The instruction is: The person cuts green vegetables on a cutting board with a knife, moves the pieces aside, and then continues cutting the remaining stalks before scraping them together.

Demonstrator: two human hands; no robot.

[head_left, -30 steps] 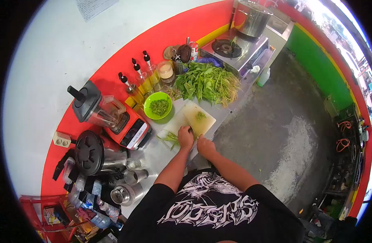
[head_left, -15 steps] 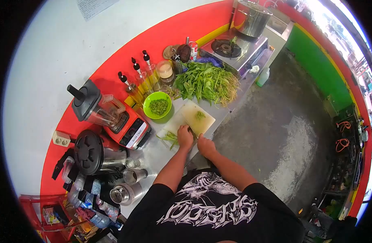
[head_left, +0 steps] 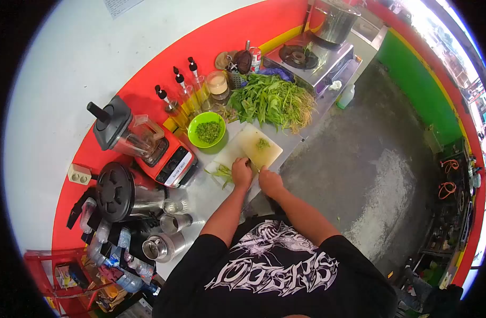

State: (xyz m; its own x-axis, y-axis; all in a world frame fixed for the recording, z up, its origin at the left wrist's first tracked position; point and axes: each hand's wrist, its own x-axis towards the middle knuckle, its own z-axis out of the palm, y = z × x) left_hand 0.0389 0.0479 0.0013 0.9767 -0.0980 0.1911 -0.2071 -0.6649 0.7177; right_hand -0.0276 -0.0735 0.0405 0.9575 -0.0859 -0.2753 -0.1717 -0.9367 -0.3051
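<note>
On the counter lies a pale cutting board [head_left: 269,150] with a small heap of chopped greens [head_left: 262,143]. My left hand [head_left: 242,173] is closed at the board's near left edge around green stems [head_left: 220,173], whose ends stick out to its left. My right hand [head_left: 271,182] is closed at the near right edge on what looks like a knife, mostly hidden by the fingers. The hands are close together but apart. Beyond the left hand stands a bright green bowl [head_left: 192,135] holding chopped greens.
A large bunch of leafy greens [head_left: 269,100] with roots lies behind the board. Pump bottles [head_left: 175,109] and a red blender [head_left: 174,165] line the wall. A gas stove [head_left: 319,66] with a big pot [head_left: 335,24] is at the back. Metal cups [head_left: 175,222] stand at left.
The camera view has shifted slightly. Both hands stay by the board's near edge, with the left still on the stems and the right in nearly the same place.
</note>
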